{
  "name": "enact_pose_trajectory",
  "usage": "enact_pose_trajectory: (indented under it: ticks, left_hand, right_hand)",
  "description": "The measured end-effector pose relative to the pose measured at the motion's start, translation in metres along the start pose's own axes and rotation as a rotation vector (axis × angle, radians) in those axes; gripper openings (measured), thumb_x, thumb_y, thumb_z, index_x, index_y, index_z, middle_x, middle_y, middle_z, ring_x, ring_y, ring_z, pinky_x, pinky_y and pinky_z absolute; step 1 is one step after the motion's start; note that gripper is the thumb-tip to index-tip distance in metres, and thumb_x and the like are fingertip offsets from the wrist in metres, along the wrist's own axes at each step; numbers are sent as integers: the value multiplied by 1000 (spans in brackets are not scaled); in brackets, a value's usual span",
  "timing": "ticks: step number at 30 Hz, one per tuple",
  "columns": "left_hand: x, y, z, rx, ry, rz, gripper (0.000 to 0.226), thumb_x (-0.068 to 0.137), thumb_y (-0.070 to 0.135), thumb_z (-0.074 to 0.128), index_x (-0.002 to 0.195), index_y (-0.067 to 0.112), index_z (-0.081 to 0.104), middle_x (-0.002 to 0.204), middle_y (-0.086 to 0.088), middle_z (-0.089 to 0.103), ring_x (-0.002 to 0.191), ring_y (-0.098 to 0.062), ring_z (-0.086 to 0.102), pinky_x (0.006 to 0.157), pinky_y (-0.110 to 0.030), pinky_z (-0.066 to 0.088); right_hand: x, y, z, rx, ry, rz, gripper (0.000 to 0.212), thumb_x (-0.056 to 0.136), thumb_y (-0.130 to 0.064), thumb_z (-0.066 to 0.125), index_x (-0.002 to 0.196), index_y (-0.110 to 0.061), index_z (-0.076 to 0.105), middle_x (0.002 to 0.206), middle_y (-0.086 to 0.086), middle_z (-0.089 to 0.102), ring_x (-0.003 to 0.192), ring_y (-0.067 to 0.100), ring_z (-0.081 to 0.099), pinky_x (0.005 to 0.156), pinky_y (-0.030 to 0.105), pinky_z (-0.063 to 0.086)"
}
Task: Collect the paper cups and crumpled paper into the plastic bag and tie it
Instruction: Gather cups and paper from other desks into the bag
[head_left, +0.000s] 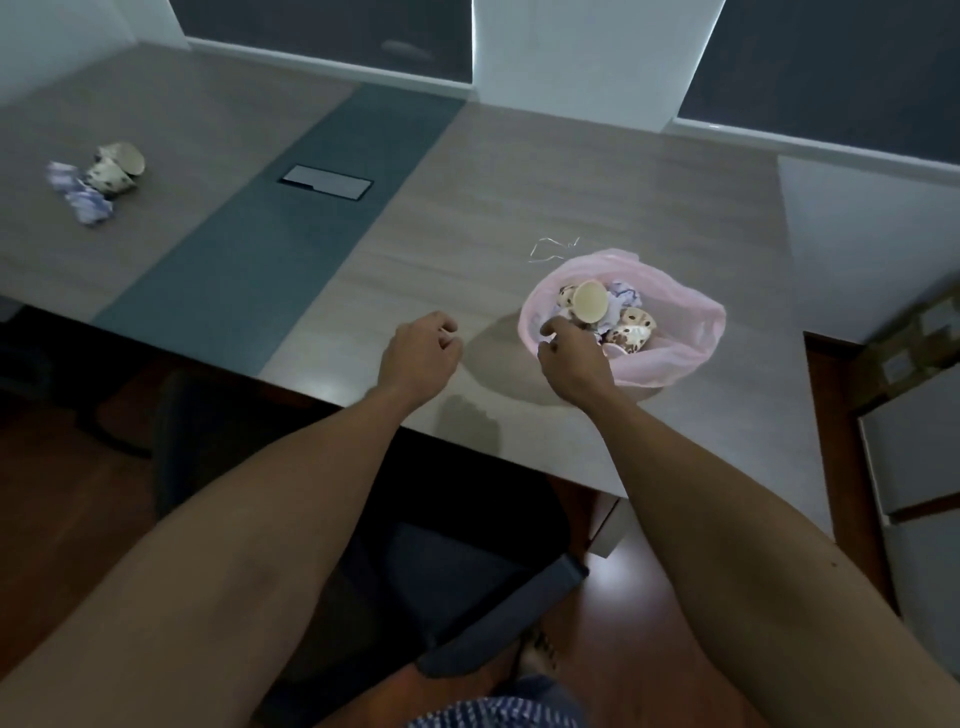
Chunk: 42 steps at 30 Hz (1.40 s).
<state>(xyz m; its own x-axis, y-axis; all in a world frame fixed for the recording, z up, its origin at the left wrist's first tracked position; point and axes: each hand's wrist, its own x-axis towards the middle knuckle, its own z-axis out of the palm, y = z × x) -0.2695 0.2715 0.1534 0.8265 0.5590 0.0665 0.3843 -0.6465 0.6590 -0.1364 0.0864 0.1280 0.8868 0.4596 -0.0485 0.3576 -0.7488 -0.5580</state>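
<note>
Dim light is falling across a long wood-grain counter (519, 171) with a dark blue-grey band (291, 234) running through it and a small rectangular hatch (326, 182) set into that band. Dark window panels (332, 31) are lining the wall at 12 o'clock, and reddish wooden floor (78, 493) is showing at 6 o'clock beside a dark chair (441, 571).

Both bare forearms are reaching forward from 6 o'clock. The left hand (420, 356) is hovering over the counter's near edge with fingers loosely curled, holding nothing. The right hand (574, 358) is bending at the wrist, its fingers pinching the near rim of the pink plastic bag (691, 332), which is sitting open on the counter at about 2 o'clock.

Inside the bag, spotted paper cups (631, 325) are lying jumbled with a wad of crumpled paper (626, 297). A thin white string (550, 249) is lying just beyond the bag. Well apart, at 10 o'clock, two more cups (117, 169) are lying beside another crumpled paper (83, 195).
</note>
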Motion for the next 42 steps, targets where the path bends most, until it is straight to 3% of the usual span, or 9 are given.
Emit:
enact_pose_trajectory:
  ticks: [8,15,20,25,29,33,35,38,42]
  left_hand:
    - [-67,-95,-96,130,-119,247,27,94,30,63,118,18,67,101,-1,72,95,-25,65,83,-37,55]
    - [-123,-173,-176,272,-236,359,31,98,31,59,124,15,64,105,-4,71,96,-28,65,83,-43,57]
    - [-147,-210,-206,397,-260,425,32,98,33,58,122,14,65,116,-9,70,101,-32,65,84,-46,57]
    - [-156,-240,-218,586,-263,445,32,98,41,53,114,20,71,108,-7,73,97,-30,66,85,-43,56]
    - [-156,-257,-222,562,-317,455,37,101,45,42,111,25,72,110,-3,71,98,-26,63,86,-47,55]
    - [-154,-264,-225,677,-466,500,63,100,64,27,141,25,56,147,-3,52,138,-25,45,106,-50,44]
    - [-154,-266,-229,731,-494,504,78,94,77,20,149,27,46,157,-1,40,147,-22,34,113,-53,35]
    - [-158,-263,-230,714,-486,484,78,92,80,21,148,31,44,158,3,37,148,-19,30,113,-60,28]
    - [-159,-242,-216,697,-483,511,71,92,80,23,141,36,49,151,5,44,145,-18,32,112,-62,24]
  right_hand:
    - [-129,-75,69,72,98,66,30,92,-23,52,121,-19,61,102,9,71,97,30,66,86,42,54]
    - [-240,-153,109,36,4,39,31,92,-36,64,117,-18,65,105,8,69,98,27,64,89,41,54]
    - [-295,-196,129,0,-122,4,65,81,-74,55,119,-23,66,97,-2,69,87,17,65,81,40,57]
    - [-332,-229,149,-81,-323,-56,85,75,-90,48,128,-24,63,109,-2,67,96,18,64,85,44,57]
    - [-347,-232,158,-212,-349,-160,62,92,-67,53,135,-23,60,124,3,66,106,24,64,89,47,56]
    - [-352,-232,157,-300,-344,-221,50,102,-53,48,140,-21,57,133,5,62,115,29,60,92,49,53]
    - [-349,-232,156,-369,-333,-265,51,104,-51,46,143,-20,54,138,3,59,121,29,57,92,44,50]
    - [-343,-229,150,-429,-323,-301,49,104,-50,45,143,-21,54,139,0,58,124,27,55,90,43,49]
    - [-340,-206,137,-507,-296,-337,38,106,-44,41,129,-18,58,123,3,61,112,30,58,79,48,53]
